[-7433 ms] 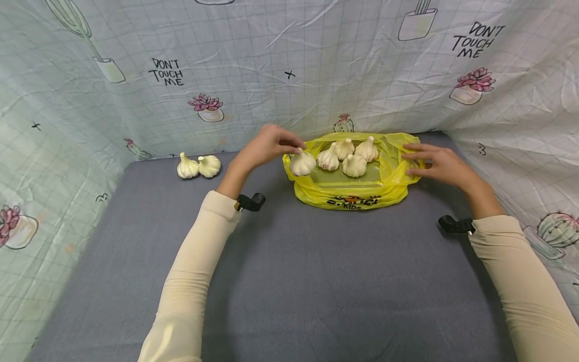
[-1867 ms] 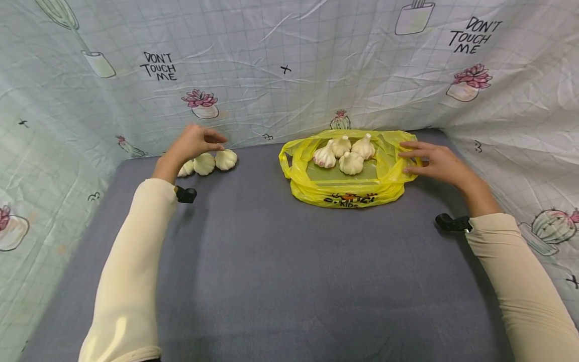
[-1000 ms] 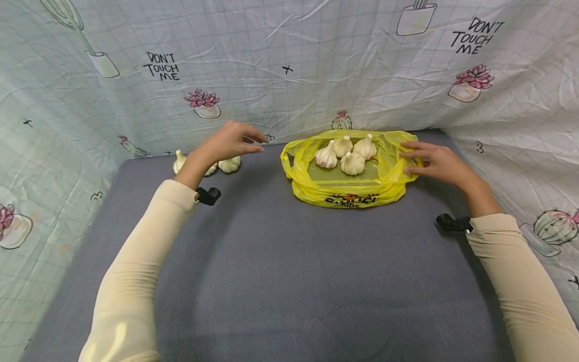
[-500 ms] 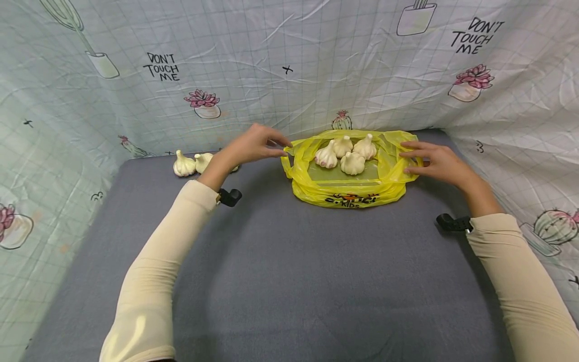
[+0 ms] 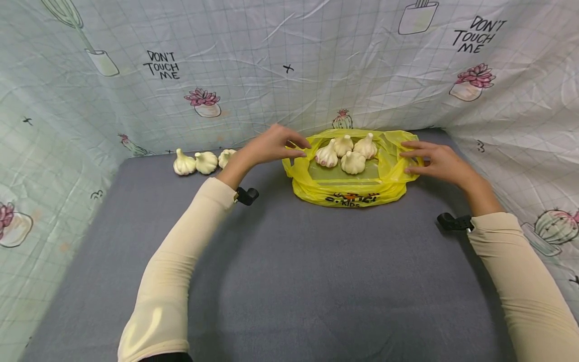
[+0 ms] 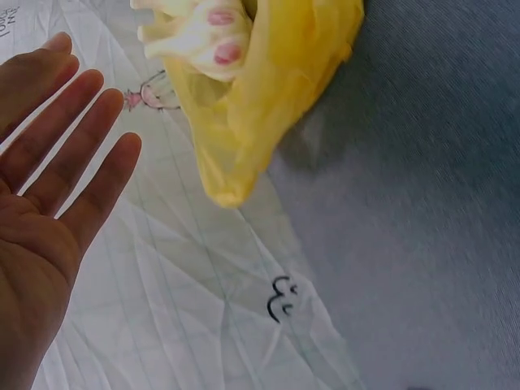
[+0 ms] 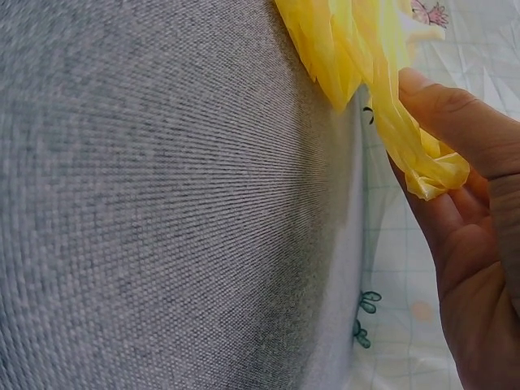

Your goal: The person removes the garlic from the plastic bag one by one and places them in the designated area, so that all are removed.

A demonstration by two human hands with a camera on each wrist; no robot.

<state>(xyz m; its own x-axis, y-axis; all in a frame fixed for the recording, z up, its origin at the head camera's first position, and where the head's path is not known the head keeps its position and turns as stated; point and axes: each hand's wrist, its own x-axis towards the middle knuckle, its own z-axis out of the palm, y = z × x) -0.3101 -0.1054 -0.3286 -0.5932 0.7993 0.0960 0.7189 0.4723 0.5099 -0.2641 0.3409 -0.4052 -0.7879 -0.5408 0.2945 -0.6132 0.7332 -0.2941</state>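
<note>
A yellow plastic bag (image 5: 312, 193) lies with its mouth spread wide near the back of the table, several white garlic bulbs (image 5: 353, 163) inside it. My left hand (image 5: 276, 146) hovers at the bag's left edge, holding nothing; the left wrist view shows its fingers (image 6: 101, 183) straight and spread beside the bag. At the opposite end, my right hand (image 5: 441, 162) pinches the bag's rim, and a gathered yellow fold (image 7: 439, 166) sits between thumb and fingers. Three more bulbs stand in a row at the back left: one (image 5: 184, 163), another (image 5: 206, 163), and a third (image 5: 226, 157) partly behind the left wrist.
Grey cloth (image 5: 344, 271) covers the table. A printed curtain (image 5: 253, 65) hangs right behind the bag and bulbs, and folds round both sides. Each wrist carries a black camera mount, such as the left one (image 5: 248, 196).
Earlier my left hand held a garlic bulb over the bag; that bulb now stands third in the left row. The emptied hand has since moved right, back to the bag. My right hand stayed put.
</note>
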